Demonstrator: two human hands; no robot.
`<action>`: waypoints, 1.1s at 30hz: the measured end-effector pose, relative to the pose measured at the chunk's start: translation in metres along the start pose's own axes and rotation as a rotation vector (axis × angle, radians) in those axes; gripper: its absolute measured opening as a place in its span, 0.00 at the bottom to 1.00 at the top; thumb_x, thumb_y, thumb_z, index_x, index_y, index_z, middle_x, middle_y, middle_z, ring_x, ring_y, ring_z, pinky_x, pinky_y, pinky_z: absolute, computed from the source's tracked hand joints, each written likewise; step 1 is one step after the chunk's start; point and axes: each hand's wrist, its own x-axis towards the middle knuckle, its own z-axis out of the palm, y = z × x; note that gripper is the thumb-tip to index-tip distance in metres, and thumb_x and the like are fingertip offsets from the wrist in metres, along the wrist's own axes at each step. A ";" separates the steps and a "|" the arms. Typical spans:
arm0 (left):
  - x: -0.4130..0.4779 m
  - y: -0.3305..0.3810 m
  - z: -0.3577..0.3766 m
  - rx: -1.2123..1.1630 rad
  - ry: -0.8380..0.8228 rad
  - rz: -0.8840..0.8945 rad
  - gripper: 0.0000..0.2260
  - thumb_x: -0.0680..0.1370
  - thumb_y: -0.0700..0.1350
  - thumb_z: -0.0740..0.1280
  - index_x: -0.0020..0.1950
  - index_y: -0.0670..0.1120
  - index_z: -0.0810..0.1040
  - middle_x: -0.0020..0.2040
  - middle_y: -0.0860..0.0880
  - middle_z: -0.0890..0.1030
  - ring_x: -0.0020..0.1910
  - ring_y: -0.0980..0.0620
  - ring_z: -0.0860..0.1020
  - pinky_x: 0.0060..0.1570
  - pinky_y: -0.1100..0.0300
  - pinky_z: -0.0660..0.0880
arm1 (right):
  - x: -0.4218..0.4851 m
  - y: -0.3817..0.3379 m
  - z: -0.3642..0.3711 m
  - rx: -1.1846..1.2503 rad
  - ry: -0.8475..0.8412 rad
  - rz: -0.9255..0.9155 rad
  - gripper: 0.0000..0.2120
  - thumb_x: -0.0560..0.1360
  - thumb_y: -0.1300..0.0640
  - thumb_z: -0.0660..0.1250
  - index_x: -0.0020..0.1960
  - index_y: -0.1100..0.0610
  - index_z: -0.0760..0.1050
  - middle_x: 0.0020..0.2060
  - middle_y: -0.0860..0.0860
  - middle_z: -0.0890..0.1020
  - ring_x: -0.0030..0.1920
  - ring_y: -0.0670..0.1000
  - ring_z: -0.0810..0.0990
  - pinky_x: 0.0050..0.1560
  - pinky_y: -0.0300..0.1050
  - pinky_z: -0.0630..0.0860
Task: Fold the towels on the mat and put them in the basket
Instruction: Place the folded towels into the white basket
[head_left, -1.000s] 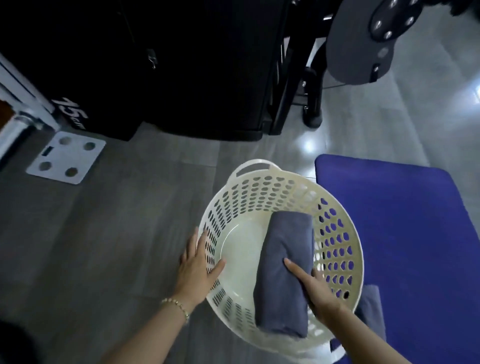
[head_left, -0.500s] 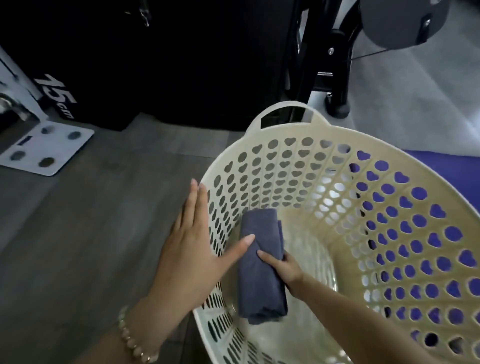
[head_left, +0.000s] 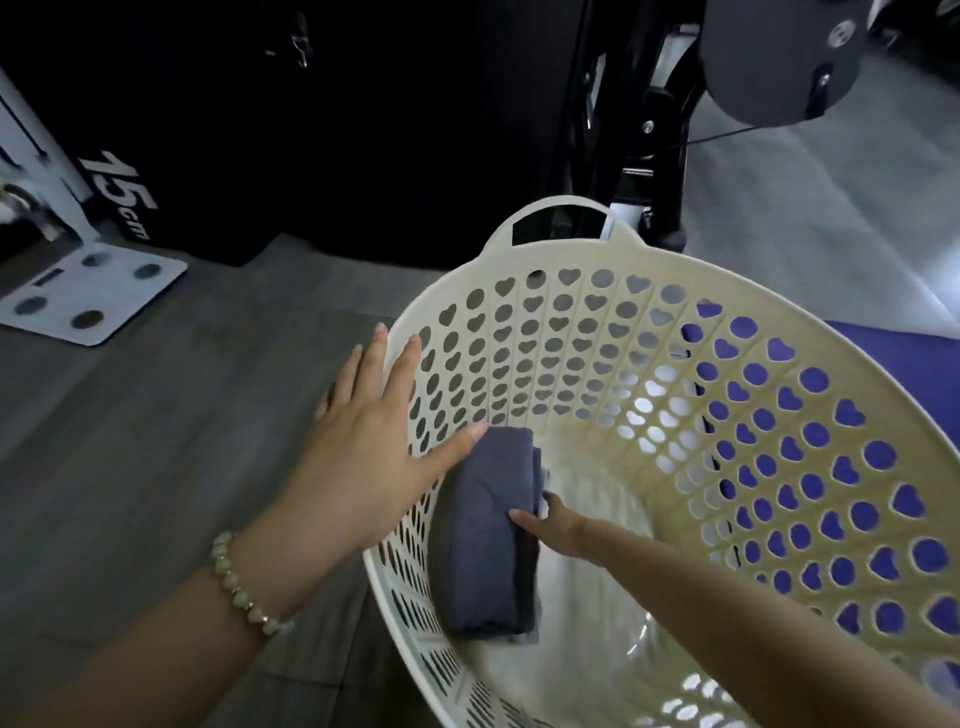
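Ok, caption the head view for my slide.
Right hand holds a folded grey towel at the bottom of the cream basket while the left hand rests flat on its rim.

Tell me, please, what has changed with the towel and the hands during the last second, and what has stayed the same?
The folded towel went from lying across the middle of the basket down to its bottom, close to the left wall. The right hand went down with it and still holds its edge. The left hand stayed on the left rim, fingers straight.
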 end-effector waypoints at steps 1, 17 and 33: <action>0.000 -0.001 -0.001 0.032 -0.001 0.022 0.43 0.70 0.75 0.46 0.78 0.55 0.39 0.78 0.52 0.37 0.77 0.53 0.38 0.74 0.52 0.42 | -0.007 -0.005 -0.011 -0.127 0.028 -0.031 0.36 0.79 0.43 0.60 0.77 0.59 0.49 0.74 0.57 0.63 0.71 0.58 0.65 0.69 0.47 0.64; -0.002 0.284 0.012 -0.079 -0.037 0.837 0.28 0.79 0.61 0.57 0.75 0.49 0.62 0.73 0.49 0.68 0.72 0.50 0.64 0.68 0.58 0.58 | -0.339 0.112 -0.254 -0.306 0.898 -0.456 0.31 0.73 0.44 0.64 0.73 0.53 0.64 0.66 0.44 0.68 0.68 0.45 0.68 0.67 0.37 0.62; -0.114 0.337 0.330 0.117 -0.631 0.624 0.27 0.81 0.60 0.53 0.73 0.44 0.61 0.72 0.45 0.67 0.69 0.44 0.67 0.65 0.50 0.68 | -0.269 0.407 -0.163 0.121 0.582 0.124 0.35 0.76 0.46 0.67 0.77 0.54 0.57 0.75 0.54 0.60 0.74 0.52 0.62 0.71 0.44 0.60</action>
